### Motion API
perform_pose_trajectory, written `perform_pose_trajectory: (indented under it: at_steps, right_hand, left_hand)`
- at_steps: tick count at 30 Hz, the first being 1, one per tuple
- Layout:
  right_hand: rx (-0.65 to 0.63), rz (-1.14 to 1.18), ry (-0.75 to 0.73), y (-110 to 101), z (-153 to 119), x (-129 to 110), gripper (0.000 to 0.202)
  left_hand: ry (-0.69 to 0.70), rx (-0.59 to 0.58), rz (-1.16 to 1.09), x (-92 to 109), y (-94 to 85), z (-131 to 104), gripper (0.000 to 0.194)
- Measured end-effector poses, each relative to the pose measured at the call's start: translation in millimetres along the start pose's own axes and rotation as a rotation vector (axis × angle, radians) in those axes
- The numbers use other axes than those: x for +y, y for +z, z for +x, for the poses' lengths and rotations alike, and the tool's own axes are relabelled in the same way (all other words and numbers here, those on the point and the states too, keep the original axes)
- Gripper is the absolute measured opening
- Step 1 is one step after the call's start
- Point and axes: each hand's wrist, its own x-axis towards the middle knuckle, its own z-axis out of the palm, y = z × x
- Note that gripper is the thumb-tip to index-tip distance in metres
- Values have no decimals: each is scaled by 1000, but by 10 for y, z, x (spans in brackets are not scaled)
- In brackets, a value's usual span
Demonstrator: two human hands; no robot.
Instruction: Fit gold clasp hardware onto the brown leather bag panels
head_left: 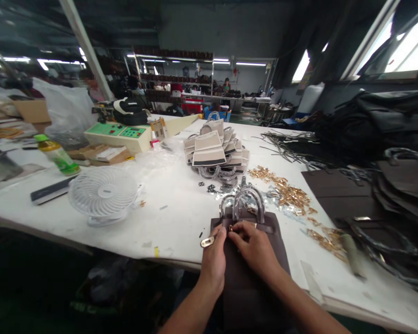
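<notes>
2 hands pinching: left hand (214, 255) a gold-plated strap end (207, 242), right hand (253, 242) a tiny gold metal fitting (231, 228). Dark-brown boxy handbag (239, 280) overhangs the white table (176, 227) (probably light, soft-sided; grab the top).

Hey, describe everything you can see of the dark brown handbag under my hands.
The handbag is dark brown, with a smooth, leather-like face. Two arched handles, apparently wrapped in clear plastic, point away from you. It lies at the white table, its lower part reaching past the near edge. Your left hand, holding a gold-toned plate, is at its upper left; your right hand pinches a small gold-toned piece near its top. Your arms hide some of it.
</notes>
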Motion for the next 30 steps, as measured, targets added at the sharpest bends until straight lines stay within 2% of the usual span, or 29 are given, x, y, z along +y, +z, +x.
perform_pose_trajectory:
  at_steps: [3,6,8,11,14,16,19,21,24,30]
  right_hand:
    - [-29,110,0,-115,-72,-25,22]
    - [-27,253,117,-321,-212,16,34]
    - [-49,375,226,-469,-308,90,37]
    - [-76,546,316,-648,-414,223,35]
    - [-30,431,248,-730,-467,320,28]
    - [16,234,99,-725,-485,358,16]
    - [63,49,-101,-653,-505,399,22]
    - [62,-48,-155,-589,-518,418,29]
    - [31,-208,-210,-513,-537,426,30]
    - [67,-389,-329,-449,-598,416,26]
  left_hand:
    - [9,-75,93,94,-4,34,42]
    - [89,-218,369,269,-80,88,42]
    - [237,-215,626,405,-146,121,49]
    - [588,-157,961,594,-156,123,61]
    - [912,-236,1142,719,5,53,57]
    - [999,-383,1213,743,159,5,49]
    - [1002,-632,1349,703,349,11,42]
    - [982,-723,1461,655,429,72,42]
    - [962,-766,1594,603,520,188,39]
    - [902,-734,1758,617,690,269,32]
